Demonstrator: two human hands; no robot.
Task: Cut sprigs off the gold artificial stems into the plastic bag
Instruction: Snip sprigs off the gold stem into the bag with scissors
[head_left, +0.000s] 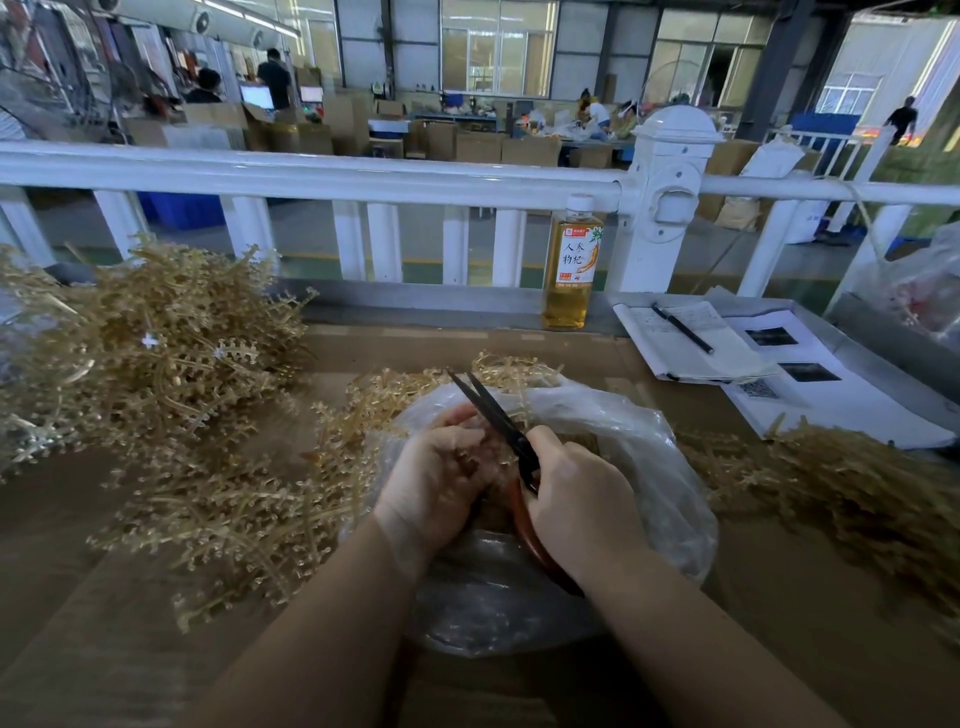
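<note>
Clear thin glove on left hand

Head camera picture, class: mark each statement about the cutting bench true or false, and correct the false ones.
1. The right hand holds the scissors. True.
2. The scissor blades are fully closed. False: the tips stand apart.
3. The drink bottle lies on its side. False: it stands upright by the white railing.
4. A pen rests on the open notebook. True.
5. Both hands work over the plastic bag. True; the left hand is there too.
6. The big pile of gold stems is to the person's right. False: it is to the left.
</note>
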